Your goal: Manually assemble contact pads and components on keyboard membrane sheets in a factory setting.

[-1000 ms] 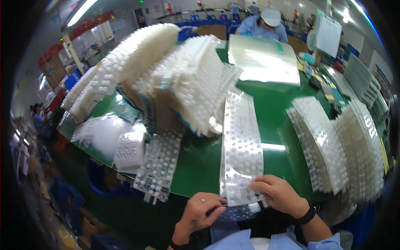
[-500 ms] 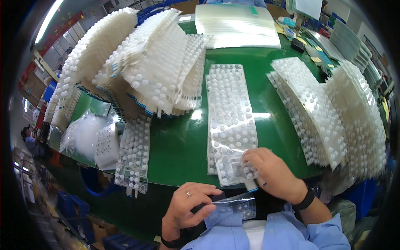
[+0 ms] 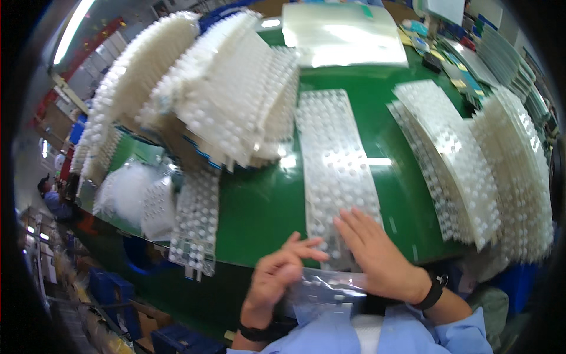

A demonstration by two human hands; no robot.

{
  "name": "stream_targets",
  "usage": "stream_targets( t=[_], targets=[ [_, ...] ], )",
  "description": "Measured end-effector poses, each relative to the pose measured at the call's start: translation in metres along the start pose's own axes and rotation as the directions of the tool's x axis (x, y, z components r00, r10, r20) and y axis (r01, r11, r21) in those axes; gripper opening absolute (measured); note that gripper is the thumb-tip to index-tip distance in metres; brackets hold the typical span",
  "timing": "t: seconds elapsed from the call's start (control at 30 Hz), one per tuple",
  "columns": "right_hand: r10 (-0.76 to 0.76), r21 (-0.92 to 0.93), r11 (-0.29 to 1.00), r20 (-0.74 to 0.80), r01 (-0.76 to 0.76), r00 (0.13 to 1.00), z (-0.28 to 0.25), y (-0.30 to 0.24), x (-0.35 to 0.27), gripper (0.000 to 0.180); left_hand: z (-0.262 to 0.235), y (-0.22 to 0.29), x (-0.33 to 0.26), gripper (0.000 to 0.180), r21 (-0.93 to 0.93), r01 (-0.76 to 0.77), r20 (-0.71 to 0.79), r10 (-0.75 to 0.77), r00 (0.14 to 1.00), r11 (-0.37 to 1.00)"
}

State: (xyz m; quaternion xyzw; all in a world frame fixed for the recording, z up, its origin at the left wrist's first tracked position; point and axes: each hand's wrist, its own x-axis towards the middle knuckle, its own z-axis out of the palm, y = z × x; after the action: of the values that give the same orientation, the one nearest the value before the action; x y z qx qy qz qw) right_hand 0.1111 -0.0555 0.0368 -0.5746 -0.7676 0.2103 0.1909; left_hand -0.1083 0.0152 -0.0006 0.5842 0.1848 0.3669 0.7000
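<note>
A long translucent sheet studded with rows of white round domes lies lengthwise on the green table in front of me. My right hand lies flat over its near right part, fingers stretched forward and together. Just left of the sheet's near end is my left hand, its thumb and curled fingers on the edge of a clear film strip, with other fingertips pointing toward the sheet. The strip spans the gap between my hands, below the table edge. It carries small pale squares, blurred here.
Tall fanned piles of domed sheets stand at the left, and more piles at the right. Another domed sheet overhangs the front edge beside a clear bag. A stack of clear plates lies at the back.
My right hand has flattened onto the sheet's near end, where its fingers were bent at the right edge. My left hand and the film strip have risen toward the sheet. The view has shifted slightly.
</note>
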Motion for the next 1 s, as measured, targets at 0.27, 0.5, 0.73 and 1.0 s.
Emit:
stream_targets(
  t=[0.27,0.5,0.73,1.0],
  targets=[
    [0.051,-0.016,0.998,-0.111,-0.053,0.992,0.020,-0.002,-0.009,0.072,0.019,-0.006,0.014,0.026,-0.366,-0.047,0.047,0.069,0.997,0.929],
    [0.211,0.407,0.912,-0.391,-0.037,0.896,0.006,0.012,-0.014,0.040,0.030,-0.003,0.030,0.026,-0.442,-0.013,0.215,0.120,0.969,0.897],
    [0.375,0.471,0.882,-0.733,0.025,0.567,-0.047,0.021,-0.026,0.024,0.020,-0.001,0.049,0.023,0.624,-0.126,0.268,-0.059,0.961,0.771],
    [0.153,-0.086,0.982,-0.179,-0.170,0.972,-0.036,0.022,-0.037,0.048,0.021,0.004,0.028,0.017,0.738,-0.082,0.207,-0.109,0.972,0.670]
  ],
)
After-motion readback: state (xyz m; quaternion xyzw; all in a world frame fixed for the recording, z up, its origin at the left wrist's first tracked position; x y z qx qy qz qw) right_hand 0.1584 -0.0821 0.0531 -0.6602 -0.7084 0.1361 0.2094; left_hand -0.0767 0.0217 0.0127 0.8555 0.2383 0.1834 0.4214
